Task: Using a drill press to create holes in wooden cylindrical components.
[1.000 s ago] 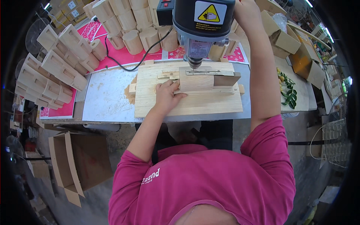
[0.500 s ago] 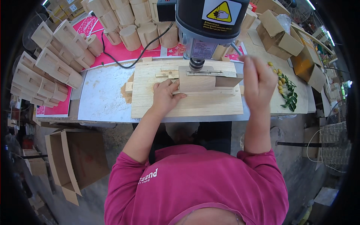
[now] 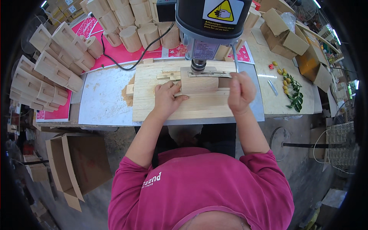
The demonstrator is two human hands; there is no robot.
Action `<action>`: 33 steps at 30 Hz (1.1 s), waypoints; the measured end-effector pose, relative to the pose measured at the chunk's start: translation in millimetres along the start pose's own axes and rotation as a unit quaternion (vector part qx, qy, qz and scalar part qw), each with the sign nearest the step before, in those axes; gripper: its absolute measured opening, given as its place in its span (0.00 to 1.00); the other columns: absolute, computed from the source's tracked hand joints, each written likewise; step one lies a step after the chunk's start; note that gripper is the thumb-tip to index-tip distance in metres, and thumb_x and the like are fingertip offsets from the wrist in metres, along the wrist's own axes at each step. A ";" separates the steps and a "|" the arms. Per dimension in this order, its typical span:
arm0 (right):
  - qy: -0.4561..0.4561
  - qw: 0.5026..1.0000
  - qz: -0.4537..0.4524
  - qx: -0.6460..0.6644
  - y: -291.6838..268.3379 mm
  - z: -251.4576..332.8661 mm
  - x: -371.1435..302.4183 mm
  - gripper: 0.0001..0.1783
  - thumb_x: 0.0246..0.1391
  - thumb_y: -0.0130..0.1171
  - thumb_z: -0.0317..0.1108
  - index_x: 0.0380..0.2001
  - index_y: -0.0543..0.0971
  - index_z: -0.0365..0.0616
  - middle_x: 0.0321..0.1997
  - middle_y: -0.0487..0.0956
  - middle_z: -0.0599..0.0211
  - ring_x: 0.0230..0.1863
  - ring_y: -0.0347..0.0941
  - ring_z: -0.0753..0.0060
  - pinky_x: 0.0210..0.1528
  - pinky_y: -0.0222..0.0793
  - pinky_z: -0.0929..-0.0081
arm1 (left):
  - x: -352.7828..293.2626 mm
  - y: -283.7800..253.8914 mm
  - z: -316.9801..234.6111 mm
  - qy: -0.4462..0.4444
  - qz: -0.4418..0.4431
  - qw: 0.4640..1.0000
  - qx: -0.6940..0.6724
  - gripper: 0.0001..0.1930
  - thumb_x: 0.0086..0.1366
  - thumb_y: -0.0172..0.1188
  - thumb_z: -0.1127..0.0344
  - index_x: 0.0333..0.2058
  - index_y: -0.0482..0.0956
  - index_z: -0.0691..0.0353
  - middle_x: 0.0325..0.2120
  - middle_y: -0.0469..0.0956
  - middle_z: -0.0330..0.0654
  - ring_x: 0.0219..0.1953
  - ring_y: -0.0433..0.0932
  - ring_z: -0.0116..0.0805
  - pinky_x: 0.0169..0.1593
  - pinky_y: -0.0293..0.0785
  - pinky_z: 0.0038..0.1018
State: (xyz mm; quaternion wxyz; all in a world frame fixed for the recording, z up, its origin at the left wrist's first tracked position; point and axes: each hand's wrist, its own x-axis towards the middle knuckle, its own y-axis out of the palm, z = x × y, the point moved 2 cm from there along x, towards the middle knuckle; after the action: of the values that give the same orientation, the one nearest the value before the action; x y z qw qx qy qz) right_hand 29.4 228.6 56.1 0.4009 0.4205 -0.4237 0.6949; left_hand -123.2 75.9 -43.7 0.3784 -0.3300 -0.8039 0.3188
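under the drill press head [image 3: 214, 23], left hand [image 3: 166, 97] pins the wooden block [image 3: 199, 83] flat on the jig board [image 3: 184, 103] so it can't spin, right hand [image 3: 239, 92] fisted round the feed lever [image 3: 234, 59].

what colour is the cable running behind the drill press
Black, a cable curving over the pink sheet; clearest in the head view.

Stacks of pale wooden boxes [image 3: 46, 76] crowd the left of the workbench, with rounded wooden pieces [image 3: 130, 27] lined along the far edge on pink sheets [image 3: 126, 53]. Open cardboard boxes [image 3: 285, 34] sit far right, near a leafy sprig with small yellow fruits [image 3: 291, 90]. Another cardboard box [image 3: 78, 165] stands on the floor, near left.
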 end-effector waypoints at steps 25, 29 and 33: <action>0.400 0.844 0.353 0.059 -42.2 -46.2 -32.0 0.20 0.43 0.65 0.35 0.40 0.75 0.37 0.31 0.76 0.66 0.35 0.69 0.78 0.39 0.65 0.78 | -6.7 -32.0 -5.0 0.026 0.007 0.977 -0.212 0.17 0.37 0.71 0.61 0.26 0.79 0.62 0.21 0.70 0.36 0.26 0.70 0.30 0.34 0.62 0.22; 0.507 0.782 0.316 0.177 -62.5 -14.4 -47.9 0.13 0.47 0.62 0.36 0.34 0.78 0.38 0.28 0.75 0.73 0.30 0.66 0.84 0.32 0.62 0.83 | -34.4 -97.3 -15.7 0.045 0.018 0.971 -0.235 0.15 0.37 0.70 0.63 0.26 0.79 0.62 0.17 0.68 0.35 0.23 0.69 0.26 0.28 0.63 0.21; 0.560 0.725 0.294 0.273 -52.8 -9.1 -90.2 0.13 0.49 0.60 0.38 0.31 0.78 0.38 0.25 0.74 0.75 0.27 0.65 0.86 0.29 0.60 0.85 | -68.1 -143.8 13.4 -0.175 -0.020 0.898 -0.403 0.10 0.45 0.66 0.65 0.25 0.78 0.65 0.21 0.75 0.37 0.26 0.72 0.23 0.31 0.67 0.21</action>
State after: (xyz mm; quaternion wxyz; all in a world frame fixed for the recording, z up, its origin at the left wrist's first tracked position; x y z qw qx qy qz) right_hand 104.7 235.8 -16.6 0.2089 -0.0999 -0.0162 0.9727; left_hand -142.0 -63.4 32.0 0.0725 -0.3765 -0.9235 0.0128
